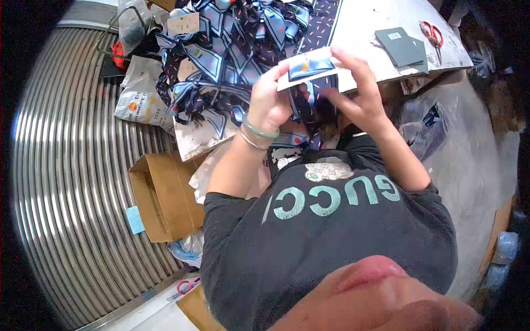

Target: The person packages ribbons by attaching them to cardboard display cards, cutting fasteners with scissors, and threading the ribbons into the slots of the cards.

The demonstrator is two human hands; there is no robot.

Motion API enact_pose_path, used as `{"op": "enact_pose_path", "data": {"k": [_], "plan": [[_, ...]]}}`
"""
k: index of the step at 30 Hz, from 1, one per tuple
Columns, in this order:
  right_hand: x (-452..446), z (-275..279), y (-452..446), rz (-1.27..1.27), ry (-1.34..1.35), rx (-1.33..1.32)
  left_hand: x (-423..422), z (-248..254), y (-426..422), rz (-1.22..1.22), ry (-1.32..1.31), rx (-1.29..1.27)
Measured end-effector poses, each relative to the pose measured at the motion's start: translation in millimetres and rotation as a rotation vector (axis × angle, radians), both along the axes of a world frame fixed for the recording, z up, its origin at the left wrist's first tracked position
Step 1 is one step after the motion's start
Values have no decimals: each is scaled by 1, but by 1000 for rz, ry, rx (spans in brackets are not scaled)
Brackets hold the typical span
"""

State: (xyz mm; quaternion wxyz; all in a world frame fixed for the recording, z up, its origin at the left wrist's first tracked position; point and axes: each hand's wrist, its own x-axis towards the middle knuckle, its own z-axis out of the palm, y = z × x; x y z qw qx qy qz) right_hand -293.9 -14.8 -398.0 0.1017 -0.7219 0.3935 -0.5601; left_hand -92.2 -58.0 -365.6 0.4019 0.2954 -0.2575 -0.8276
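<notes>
A white card (283,83) with a folded blue, dark-edged fabric piece (312,66) across it is held up over the table's near edge. My left hand (266,98), with two bracelets at the wrist, grips the card's left end. At the right end, a fingertip of my right hand (361,91) is at the card's upper corner, while the thumb stands apart below. Many dark and blue patterned scarves (212,55) lie heaped behind and left of the card.
The white table (359,27) carries dark green cards (398,47) and red-handled scissors (433,36) at right. A printed plastic bag (141,99) hangs at left, above an open cardboard box (171,196). Ribbed metal shutter (83,165) lines the left side.
</notes>
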Motion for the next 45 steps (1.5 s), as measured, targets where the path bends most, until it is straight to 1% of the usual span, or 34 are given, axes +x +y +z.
{"op": "enact_pose_path", "data": {"k": [1, 3, 4, 5, 6, 7, 8, 9, 11, 13, 15, 17, 18, 19, 21, 22, 25, 26, 27, 28, 29, 30, 31, 32, 33, 35, 37, 38, 39, 41, 42, 45], "plan": [[-2, -10, -8, 0, -31, -24, 0, -8, -3, -51, 89, 108], [-6, -16, -19, 90, -160, 49, -2, -12, -2, -108, -57, 112], [-7, -19, -20, 184, -350, 298, -4, -7, 1, -82, -89, 121], [-13, -21, -26, 259, -396, 353, -8, -1, 5, -57, -120, 128], [-23, -24, -35, 310, -354, 397, 3, -22, -6, -2, -378, -68], [-33, -25, -43, 359, -312, 440, -3, -33, -11, 260, -659, -211], [-40, -24, -48, 353, -339, 548, -4, -40, -16, 251, -656, -213], [-41, -20, -50, 408, -397, 549, -6, -41, -19, 229, -602, -406], [-43, -25, -58, 383, -366, 633, -10, -42, -25, 185, -478, -789], [-44, -41, -70, 414, -367, 656, -28, -51, -30, 257, -341, -935], [-42, -53, -74, 446, -371, 682, -33, -60, -34, 210, -347, -830], [-38, -57, -73, 508, -473, 646, -41, -78, -32, 283, -276, -808], [-35, -56, -66, 452, -463, 594, -45, -74, -24, 355, -230, -688], [-28, -55, -61, 448, -464, 598, -45, -76, -22, 351, -228, -684], [-14, -56, -52, 512, -802, 581, -42, -84, -19, 369, -249, -697], [-12, -56, -49, 519, -814, 563, -41, -88, -19, 342, -255, -760], [-12, -68, -45, 489, -829, 597, -39, -94, -16, 319, -288, -730], [-14, -74, -45, 484, -832, 600, -33, -106, -16, 303, -302, -688], [-17, -78, -46, 479, -771, 624, -30, -111, -15, 297, -299, -686], [-20, -80, -48, 473, -708, 645, -27, -116, -15, 300, -353, -701], [-22, -82, -49, 460, -708, 639, -27, -121, -17, 299, -403, -717], [-24, -78, -49, 457, -650, 634, -40, -100, -13, 347, -334, -663], [-27, -75, -46, 453, -593, 635, -43, -95, -12, 345, -359, -673], [-34, -68, -41, 492, -650, 734, -37, -108, -13, 306, -343, -671], [-47, -65, -41, 367, -689, 749, -30, -122, -15, 272, -329, -675], [-84, -84, -58, -3, -468, 569, -25, -126, -17, 267, -324, -701], [-110, -79, -69, -412, 63, 413, -25, -124, -16, 263, -322, -725], [-114, -74, -74, -426, 150, 446, -27, -121, -15, 259, -292, -694], [-114, -71, -80, -430, 151, 443, -29, -120, -14, 254, -263, -663], [-114, -67, -101, -504, 667, 262, -29, -118, -12, 251, -250, -646], [-116, -70, -118, -452, 646, 328, -29, -117, -11, 253, -237, -627], [-119, -66, -163, -405, 669, 255, -27, -120, -12, 282, -235, -650]]}}
